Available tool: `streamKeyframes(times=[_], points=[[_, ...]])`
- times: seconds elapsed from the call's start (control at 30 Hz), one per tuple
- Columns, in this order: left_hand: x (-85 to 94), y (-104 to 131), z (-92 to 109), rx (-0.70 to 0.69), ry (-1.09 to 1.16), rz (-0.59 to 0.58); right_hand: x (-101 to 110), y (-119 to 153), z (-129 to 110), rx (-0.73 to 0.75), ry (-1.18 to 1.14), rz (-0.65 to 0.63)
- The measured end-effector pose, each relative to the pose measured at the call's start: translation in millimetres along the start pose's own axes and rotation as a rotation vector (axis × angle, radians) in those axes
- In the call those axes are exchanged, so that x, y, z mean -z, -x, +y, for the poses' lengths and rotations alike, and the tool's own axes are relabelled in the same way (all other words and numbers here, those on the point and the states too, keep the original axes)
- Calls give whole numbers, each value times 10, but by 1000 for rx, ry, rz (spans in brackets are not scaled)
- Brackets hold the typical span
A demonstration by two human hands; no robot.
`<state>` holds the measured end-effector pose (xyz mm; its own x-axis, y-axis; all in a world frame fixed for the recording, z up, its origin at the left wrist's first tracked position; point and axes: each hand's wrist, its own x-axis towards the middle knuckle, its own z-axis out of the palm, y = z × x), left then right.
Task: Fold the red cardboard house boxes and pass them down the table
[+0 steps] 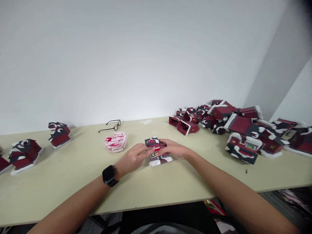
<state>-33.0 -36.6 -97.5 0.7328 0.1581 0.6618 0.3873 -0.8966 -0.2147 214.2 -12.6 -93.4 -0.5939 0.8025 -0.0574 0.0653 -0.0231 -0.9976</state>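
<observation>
A small dark red house with a dark, white-edged roof and a white base (161, 161) stands upright on the table, in front of me. My left hand (133, 158), with a black watch on its wrist, reaches to the house's left front, its fingers at the front wall near a small red piece. My right hand (173, 148) is wrapped round the house's right side, thumb at the front. Just left of the hands sits a clear bowl (115, 142) of red and white pieces. What the left fingertips pinch is too small to make out.
A big pile of similar houses (241, 125) covers the table's right side. Several more houses (25, 154) stand at the left. Black glasses (110, 126) lie behind the bowl. The pale table (136, 191) meets a wall at the back.
</observation>
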Motion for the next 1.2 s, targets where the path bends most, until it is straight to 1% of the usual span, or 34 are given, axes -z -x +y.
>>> streamKeyframes(times=[0.17, 0.3, 0.47, 0.67, 0.9, 1.2], points=[[-11, -4, 23, 29, 23, -2, 3, -3, 11, -12, -14, -3], [-17, 4, 23, 40, 63, 11, 16, -10, 35, 5, 4, -5], [-19, 34, 26, 77, 78, -22, 21, -9, 45, 17, 11, 7], [-52, 53, 62, 149, 130, -20, 25, -24, 60, 25, -7, 8], [-50, 11, 95, 117, 114, 3, 54, -40, 73, 52, 12, -26], [-34, -8, 98, 94, 160, 6, 85, -33, 90, 63, 27, -55]])
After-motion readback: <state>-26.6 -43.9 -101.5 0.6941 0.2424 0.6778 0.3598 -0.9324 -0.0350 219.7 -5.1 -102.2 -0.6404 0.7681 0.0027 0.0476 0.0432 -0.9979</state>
